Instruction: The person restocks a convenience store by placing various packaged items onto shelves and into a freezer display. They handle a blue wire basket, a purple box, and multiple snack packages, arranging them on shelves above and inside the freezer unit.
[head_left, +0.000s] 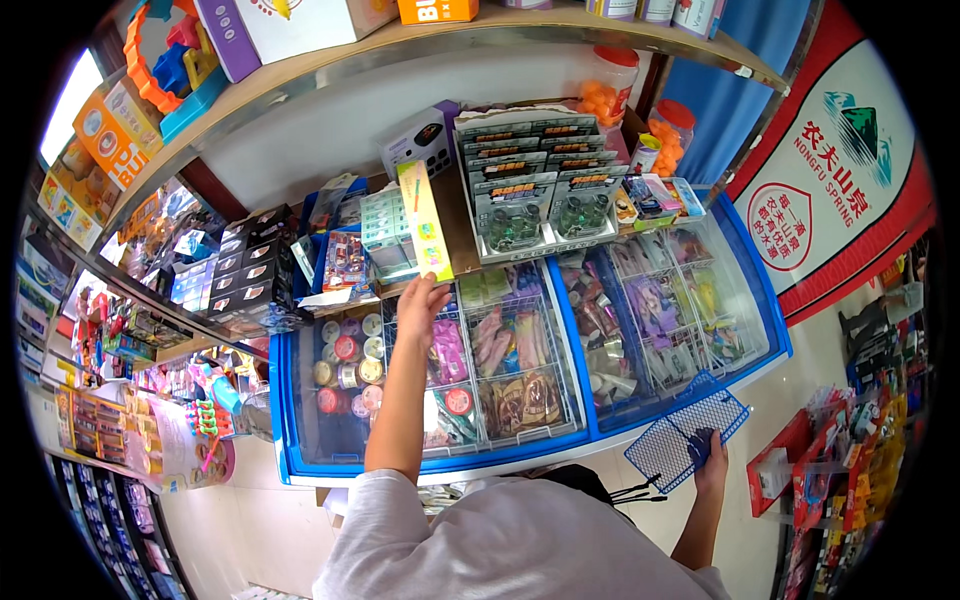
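My left hand (422, 304) reaches over the chest freezer, its fingertips on the lower end of a long, narrow yellow carton (424, 221). The carton stands up at a tilt, beside a stack of pale green small boxes (387, 229). Down at the right, my right hand (711, 463) grips a blue mesh basket (660, 442), held at a slant by the freezer's front edge. Dark fingers of shadow or a dark item show through the mesh; I cannot tell which. To the right of the carton, a display box (517, 255) holds carded packs with green bottle-like items.
Under my left arm, the glass-topped chest freezer (589, 367) holds packaged ice creams in wire baskets. A wooden shelf (450, 39) with boxes overhangs the back. Black boxes (251, 262) stand left. Jars of orange balls (609, 88) stand back right. Red racks (806, 457) flank the right aisle.
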